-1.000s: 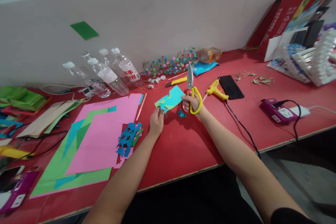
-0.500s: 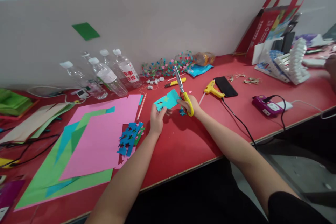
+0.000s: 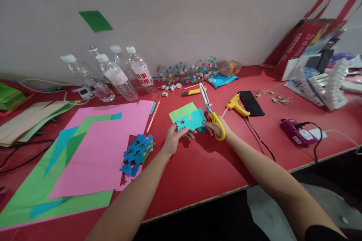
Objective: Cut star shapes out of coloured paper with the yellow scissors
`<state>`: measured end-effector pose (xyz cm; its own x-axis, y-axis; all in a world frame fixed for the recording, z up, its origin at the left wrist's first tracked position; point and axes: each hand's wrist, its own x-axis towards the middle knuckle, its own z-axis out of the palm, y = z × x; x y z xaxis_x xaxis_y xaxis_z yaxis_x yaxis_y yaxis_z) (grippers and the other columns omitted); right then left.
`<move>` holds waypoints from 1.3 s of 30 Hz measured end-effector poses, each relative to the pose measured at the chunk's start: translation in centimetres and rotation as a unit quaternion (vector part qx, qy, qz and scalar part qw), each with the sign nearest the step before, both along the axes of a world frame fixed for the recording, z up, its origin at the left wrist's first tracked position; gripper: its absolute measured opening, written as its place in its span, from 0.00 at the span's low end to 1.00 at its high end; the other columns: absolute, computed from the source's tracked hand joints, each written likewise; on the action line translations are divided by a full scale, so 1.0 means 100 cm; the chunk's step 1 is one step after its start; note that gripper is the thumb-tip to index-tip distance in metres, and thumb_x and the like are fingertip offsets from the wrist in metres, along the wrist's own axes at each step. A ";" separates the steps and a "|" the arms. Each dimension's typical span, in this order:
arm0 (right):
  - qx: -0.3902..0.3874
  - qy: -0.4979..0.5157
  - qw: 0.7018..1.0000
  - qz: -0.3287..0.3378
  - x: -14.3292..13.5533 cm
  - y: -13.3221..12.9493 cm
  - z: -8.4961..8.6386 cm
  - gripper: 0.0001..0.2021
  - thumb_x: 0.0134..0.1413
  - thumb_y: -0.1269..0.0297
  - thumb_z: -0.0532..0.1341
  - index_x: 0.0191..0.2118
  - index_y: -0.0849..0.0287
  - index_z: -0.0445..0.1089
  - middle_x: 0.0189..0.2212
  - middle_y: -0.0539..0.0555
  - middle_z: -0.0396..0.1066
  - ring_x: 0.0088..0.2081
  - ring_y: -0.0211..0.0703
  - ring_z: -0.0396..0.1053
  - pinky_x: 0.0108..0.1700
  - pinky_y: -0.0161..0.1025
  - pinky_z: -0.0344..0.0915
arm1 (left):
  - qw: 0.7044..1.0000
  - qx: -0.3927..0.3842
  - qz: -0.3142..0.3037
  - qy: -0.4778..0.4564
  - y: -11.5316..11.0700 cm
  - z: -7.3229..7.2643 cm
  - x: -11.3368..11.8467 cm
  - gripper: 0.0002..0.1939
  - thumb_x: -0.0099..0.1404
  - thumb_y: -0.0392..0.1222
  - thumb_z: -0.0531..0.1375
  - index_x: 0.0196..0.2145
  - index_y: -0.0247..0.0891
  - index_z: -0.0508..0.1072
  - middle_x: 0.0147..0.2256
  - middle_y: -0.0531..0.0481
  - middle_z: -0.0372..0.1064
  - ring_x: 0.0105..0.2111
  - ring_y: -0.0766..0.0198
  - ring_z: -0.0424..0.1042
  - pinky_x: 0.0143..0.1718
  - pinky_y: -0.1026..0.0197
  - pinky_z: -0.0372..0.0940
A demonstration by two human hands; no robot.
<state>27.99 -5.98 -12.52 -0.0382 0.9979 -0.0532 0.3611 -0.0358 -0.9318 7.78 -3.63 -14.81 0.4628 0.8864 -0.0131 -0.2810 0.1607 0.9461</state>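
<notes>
My left hand (image 3: 172, 141) pinches the lower left edge of a small blue paper sheet (image 3: 195, 119) with star-shaped holes cut in it. In my right hand (image 3: 219, 126) is a pair of scissors (image 3: 206, 99) with yellow handles, blades pointing up and away from me. The right fingertips also touch the sheet's right edge. Just behind the blue sheet, partly covered by it, a light green paper piece (image 3: 181, 111) shows. Small blue stars (image 3: 201, 129) lie under the right fingers, partly hidden.
Left: large pink paper (image 3: 96, 158), blue star-cut scraps (image 3: 137, 154) and a pencil (image 3: 153, 116). Plastic bottles (image 3: 118, 77) stand behind. A yellow cutter (image 3: 194, 91) lies at the back. Right: a yellow glue gun (image 3: 236, 104), a phone (image 3: 251, 102) and a purple power socket (image 3: 298, 131).
The view has shifted. The blue sheet has moved toward me and right, so the light green paper behind it now shows. Both hands keep their holds.
</notes>
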 end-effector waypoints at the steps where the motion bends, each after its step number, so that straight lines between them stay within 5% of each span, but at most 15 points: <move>1: -0.001 0.003 1.000 -0.001 -0.001 -0.001 -0.003 0.23 0.55 0.57 0.58 0.12 0.56 0.56 0.07 0.48 0.59 0.14 0.34 0.60 0.23 0.33 0.59 | 1.000 -0.009 -0.012 0.002 -0.001 0.001 0.000 0.16 0.56 0.49 0.64 0.35 0.32 0.71 0.30 0.42 0.78 0.24 0.61 0.75 0.26 0.61 0.68; 11: -0.005 0.113 0.993 -0.018 -0.006 -0.010 -0.004 0.19 0.49 0.60 0.61 0.13 0.57 0.57 0.06 0.46 0.59 0.11 0.32 0.58 0.18 0.31 0.56 | 0.997 -0.041 -0.016 0.062 0.000 0.004 0.004 0.15 0.54 0.49 0.65 0.28 0.33 0.70 0.19 0.47 0.73 0.15 0.64 0.68 0.18 0.63 0.61; 20: 0.043 0.230 0.971 -0.054 -0.018 -0.006 -0.008 0.17 0.50 0.57 0.59 0.16 0.56 0.58 0.08 0.46 0.60 0.12 0.35 0.59 0.17 0.33 0.58 | 0.989 -0.076 -0.042 -0.117 -0.008 0.014 0.017 0.19 0.50 0.49 0.68 0.37 0.37 0.71 0.29 0.51 0.73 0.29 0.65 0.71 0.30 0.63 0.65; 28: 0.013 0.051 0.998 -0.024 -0.012 -0.003 0.023 0.19 0.53 0.56 0.59 0.16 0.56 0.58 0.08 0.46 0.58 0.14 0.35 0.59 0.23 0.34 0.60 | 0.990 0.058 0.091 0.087 0.010 0.011 0.034 0.13 0.56 0.50 0.66 0.28 0.37 0.73 0.24 0.50 0.74 0.23 0.62 0.71 0.28 0.59 0.67; 33: 0.012 0.001 0.999 -0.036 0.004 -0.010 0.015 0.21 0.49 0.44 0.61 0.21 0.57 0.60 0.12 0.44 0.55 0.17 0.35 0.56 0.21 0.34 0.52 | 0.995 0.023 0.075 0.060 0.015 -0.001 0.024 0.14 0.59 0.53 0.63 0.29 0.37 0.75 0.22 0.49 0.75 0.18 0.62 0.71 0.22 0.59 0.67; 39: 0.019 -0.151 0.988 0.001 0.013 -0.011 0.015 0.23 0.46 0.41 0.62 0.32 0.59 0.66 0.23 0.49 0.64 0.26 0.39 0.60 0.28 0.34 0.54 | 0.992 -0.030 0.117 -0.028 0.020 0.006 0.024 0.14 0.55 0.50 0.65 0.29 0.35 0.73 0.25 0.47 0.76 0.21 0.61 0.73 0.20 0.61 0.66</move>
<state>29.30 -7.13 -10.97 -0.0275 0.9993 -0.0258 0.6223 -0.0031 -0.7827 10.13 -1.65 -14.20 0.2454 0.9682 -0.0496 -0.3702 0.1408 0.9182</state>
